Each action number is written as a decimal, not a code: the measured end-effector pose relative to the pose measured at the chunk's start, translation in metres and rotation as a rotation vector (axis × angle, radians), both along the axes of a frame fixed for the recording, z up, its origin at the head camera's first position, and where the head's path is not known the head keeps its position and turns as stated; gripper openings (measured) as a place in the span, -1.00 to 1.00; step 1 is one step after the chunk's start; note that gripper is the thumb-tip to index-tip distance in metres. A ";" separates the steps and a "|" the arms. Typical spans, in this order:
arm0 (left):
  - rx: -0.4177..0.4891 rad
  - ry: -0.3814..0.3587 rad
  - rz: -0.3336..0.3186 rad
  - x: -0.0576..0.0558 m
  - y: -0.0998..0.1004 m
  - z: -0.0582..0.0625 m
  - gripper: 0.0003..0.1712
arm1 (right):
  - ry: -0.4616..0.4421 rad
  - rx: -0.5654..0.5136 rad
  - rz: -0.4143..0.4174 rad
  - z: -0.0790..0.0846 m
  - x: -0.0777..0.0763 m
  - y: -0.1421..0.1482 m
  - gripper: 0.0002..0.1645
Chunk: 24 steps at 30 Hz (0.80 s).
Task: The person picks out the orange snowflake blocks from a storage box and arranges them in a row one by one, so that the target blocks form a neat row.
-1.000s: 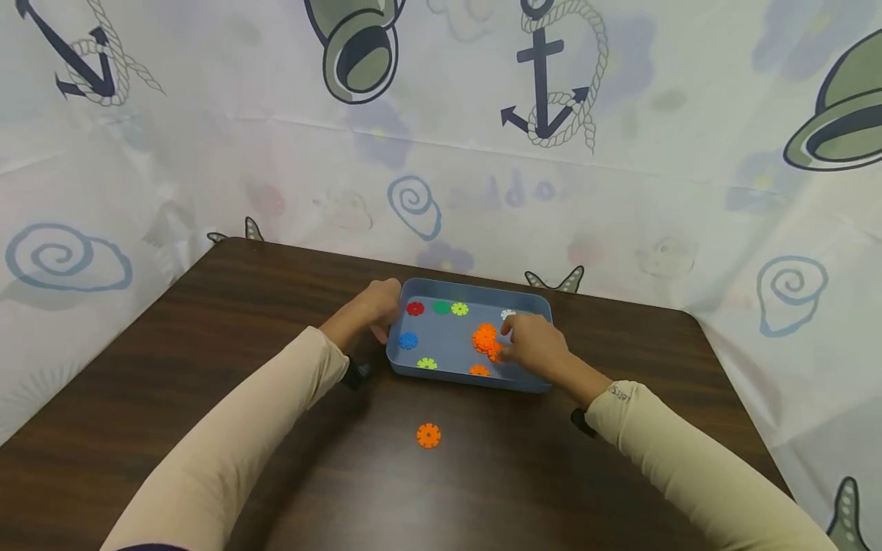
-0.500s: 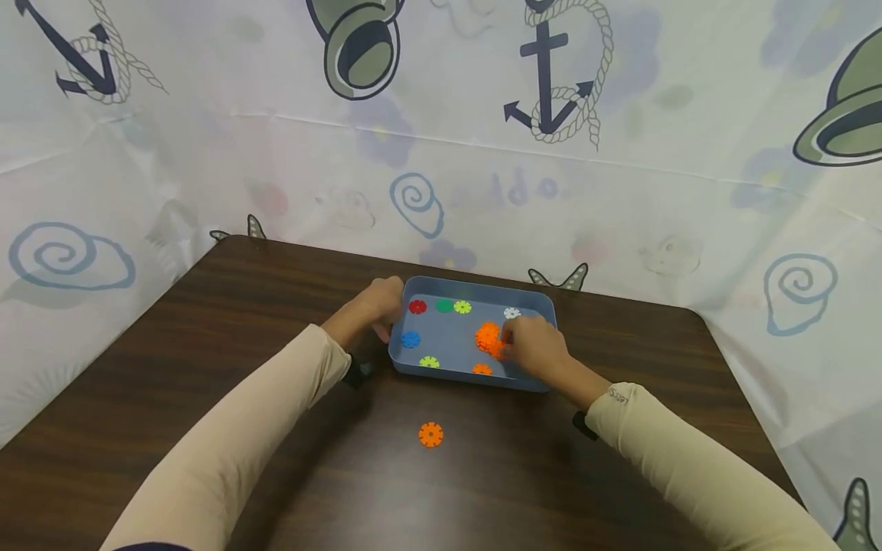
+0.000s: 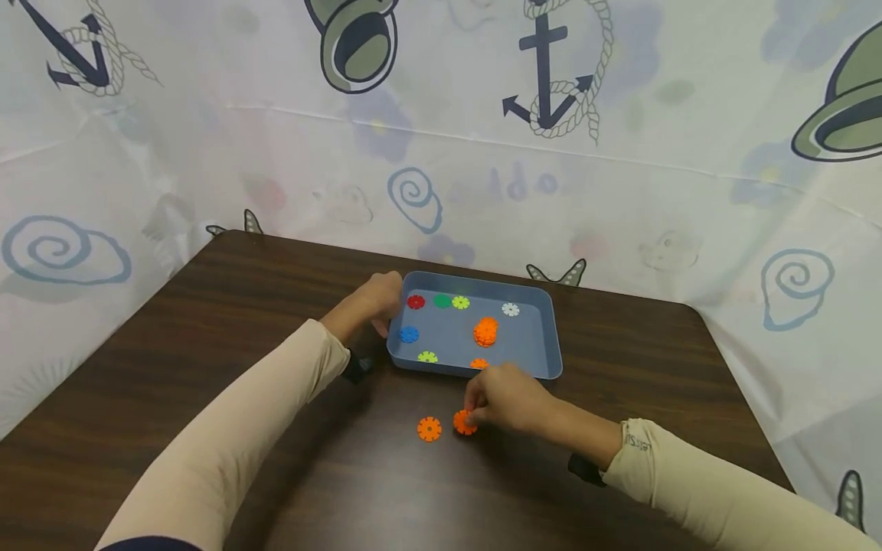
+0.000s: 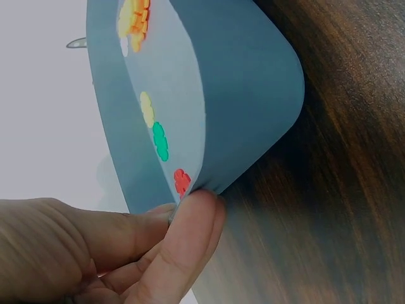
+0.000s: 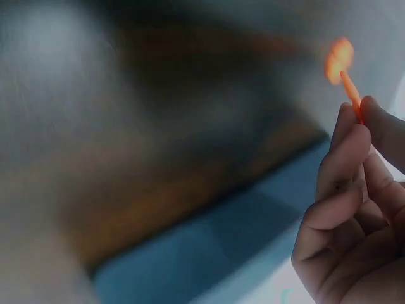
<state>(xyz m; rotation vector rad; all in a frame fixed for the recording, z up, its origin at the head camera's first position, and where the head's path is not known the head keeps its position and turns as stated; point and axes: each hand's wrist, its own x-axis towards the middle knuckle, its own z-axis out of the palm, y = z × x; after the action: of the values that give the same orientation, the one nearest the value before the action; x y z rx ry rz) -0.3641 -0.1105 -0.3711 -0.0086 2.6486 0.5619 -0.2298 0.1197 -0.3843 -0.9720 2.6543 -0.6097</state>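
My left hand (image 3: 377,297) pinches the left wall of a shallow blue-grey tray (image 3: 513,360); in the left wrist view its thumb and fingers (image 4: 190,228) clasp the rim near a corner. My right hand (image 3: 513,398) is in front of the tray, pinching an orange notched disc (image 3: 464,423) by its edge between thumb and fingers. In the right wrist view that disc (image 5: 352,95) appears edge-on. Just left of it, a second orange disc (image 3: 429,429) lies flat on the table.
Inside the tray sit a pile of orange discs (image 3: 485,331), a red disc (image 3: 416,302), a green disc (image 3: 442,301), a blue disc (image 3: 409,334), a white disc (image 3: 510,309) and two yellow-green ones. A patterned cloth (image 3: 331,176) hangs behind the dark wooden table (image 3: 620,367).
My right hand has come out of the tray toward the front, bringing an orange disc from beside the pile to near the disc on the table. The left hand has stayed at the tray.
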 end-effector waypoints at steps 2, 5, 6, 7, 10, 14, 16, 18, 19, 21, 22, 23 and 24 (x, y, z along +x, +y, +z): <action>-0.009 -0.001 -0.001 0.000 0.001 0.000 -0.80 | -0.039 0.009 -0.011 -0.007 0.004 -0.002 -0.82; -0.012 0.001 -0.003 0.001 0.002 0.000 -0.84 | -0.067 0.026 -0.038 -0.014 0.005 -0.002 -0.79; -0.021 0.004 -0.005 0.001 0.003 0.000 -0.84 | -0.070 0.032 -0.043 -0.016 0.006 -0.002 -0.79; -0.020 0.003 0.001 0.001 0.003 0.000 -0.84 | -0.067 0.042 -0.048 -0.017 0.006 -0.002 -0.78; -0.030 0.007 0.008 0.000 0.003 0.003 -0.81 | -0.037 0.074 -0.060 -0.020 0.006 -0.003 -0.77; -0.029 0.006 0.018 -0.001 0.002 0.005 -0.77 | 0.014 0.095 -0.070 -0.021 0.006 -0.003 -0.74; -0.024 -0.002 0.025 0.000 0.002 0.005 -0.76 | 0.022 0.084 -0.076 -0.017 0.002 -0.002 -0.74; -0.025 -0.012 0.022 0.000 0.002 0.005 -0.76 | 0.054 0.067 -0.093 -0.009 -0.007 -0.001 -0.77; -0.027 -0.014 0.018 0.001 0.002 0.005 -0.76 | 0.086 0.065 -0.112 -0.004 -0.014 0.000 -0.79; -0.027 -0.014 0.015 0.001 0.002 0.004 -0.77 | 0.147 0.075 -0.157 0.007 -0.033 0.004 -0.84; -0.027 -0.011 0.013 0.001 0.002 0.004 -0.77 | 0.178 0.092 -0.184 0.011 -0.042 0.006 -0.86; -0.026 -0.010 0.011 0.002 0.002 0.003 -0.78 | 0.200 0.111 -0.205 0.014 -0.052 0.008 -0.84; -0.023 -0.009 0.011 0.002 0.002 0.003 -0.78 | 0.211 0.136 -0.227 0.015 -0.061 0.010 -0.80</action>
<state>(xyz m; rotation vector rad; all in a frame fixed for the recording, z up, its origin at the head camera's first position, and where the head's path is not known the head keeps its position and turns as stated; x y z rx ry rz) -0.3624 -0.1085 -0.3684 -0.0332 2.6477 0.5338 -0.2913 0.1301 -0.3691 -0.7400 2.9744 -0.3822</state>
